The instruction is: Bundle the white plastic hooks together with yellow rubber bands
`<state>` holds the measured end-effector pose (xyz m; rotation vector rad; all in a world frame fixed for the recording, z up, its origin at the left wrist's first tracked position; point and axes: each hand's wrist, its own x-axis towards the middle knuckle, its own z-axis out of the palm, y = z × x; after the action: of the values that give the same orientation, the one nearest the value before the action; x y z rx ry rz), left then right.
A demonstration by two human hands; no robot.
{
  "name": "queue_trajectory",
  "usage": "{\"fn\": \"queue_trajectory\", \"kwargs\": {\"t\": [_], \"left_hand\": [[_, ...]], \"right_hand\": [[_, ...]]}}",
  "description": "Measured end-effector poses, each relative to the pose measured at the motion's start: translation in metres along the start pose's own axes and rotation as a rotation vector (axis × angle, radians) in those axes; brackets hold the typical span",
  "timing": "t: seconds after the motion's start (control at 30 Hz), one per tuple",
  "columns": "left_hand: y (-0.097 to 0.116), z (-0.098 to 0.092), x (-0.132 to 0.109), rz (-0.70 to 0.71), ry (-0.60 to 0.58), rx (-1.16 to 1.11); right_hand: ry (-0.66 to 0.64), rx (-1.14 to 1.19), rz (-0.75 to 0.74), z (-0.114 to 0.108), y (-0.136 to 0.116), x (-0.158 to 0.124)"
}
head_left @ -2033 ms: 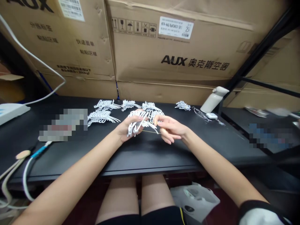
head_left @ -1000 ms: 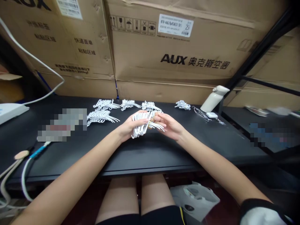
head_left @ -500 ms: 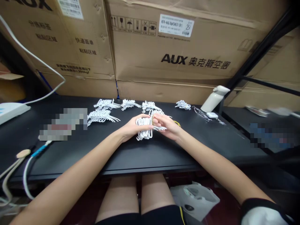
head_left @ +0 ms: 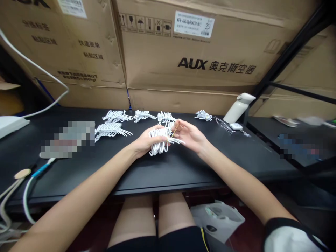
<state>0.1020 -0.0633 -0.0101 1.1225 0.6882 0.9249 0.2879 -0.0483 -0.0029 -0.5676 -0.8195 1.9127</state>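
My left hand (head_left: 145, 140) is closed around a bundle of white hooks (head_left: 158, 145), thumb across the front, bent ends hanging down and straight ends pointing right. A thin yellow rubber band (head_left: 174, 131) runs from the bundle up to the fingertips of my right hand (head_left: 193, 137). Those fingertips pinch the band, stretching it away from the hooks. Behind my hands lies another group of white hooks (head_left: 170, 125), partly covered. More white hook bundles rest farther back, among them a large one (head_left: 109, 129) to the left and a small one (head_left: 203, 115) to the right.
Large cardboard boxes (head_left: 154, 75) stand along the back of the black table (head_left: 162, 175). A white bottle (head_left: 238, 108), glasses (head_left: 223, 125) and a small white case (head_left: 236, 126) sit at the right. A white cable (head_left: 27, 196) runs along the left side. Below hangs a plastic bag (head_left: 223, 220).
My right hand has drawn back slightly from the bundle, its fingers spreading, and the yellow band now shows stretched between. My left hand keeps its hold on the hooks. The view has shifted slightly.
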Motion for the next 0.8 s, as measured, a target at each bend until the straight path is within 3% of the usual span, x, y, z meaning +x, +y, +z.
{"fn": "queue_trajectory", "kwargs": {"t": [0.13, 0.3, 0.47, 0.53, 0.63, 0.8], "left_hand": [[0.0, 0.0, 0.0, 0.021, -0.071, 0.002], [-0.002, -0.004, 0.002, 0.041, -0.037, -0.026], [-0.004, -0.004, 0.001, 0.039, -0.082, 0.018], [-0.004, -0.003, 0.001, 0.042, -0.095, 0.081], [-0.005, -0.001, 0.0, 0.076, -0.069, 0.206], [-0.007, -0.002, 0.002, 0.193, 0.005, 0.426]], "right_hand": [[0.004, 0.0, -0.066, 0.006, -0.001, -0.003], [0.052, -0.259, -0.311, 0.007, 0.006, -0.003], [0.126, -0.513, -0.625, 0.01, 0.022, -0.004], [0.184, -0.567, -0.684, 0.012, 0.027, -0.005], [0.28, -0.541, -0.619, 0.014, 0.026, -0.005], [0.383, -0.145, -0.281, 0.003, 0.011, 0.003]]}}
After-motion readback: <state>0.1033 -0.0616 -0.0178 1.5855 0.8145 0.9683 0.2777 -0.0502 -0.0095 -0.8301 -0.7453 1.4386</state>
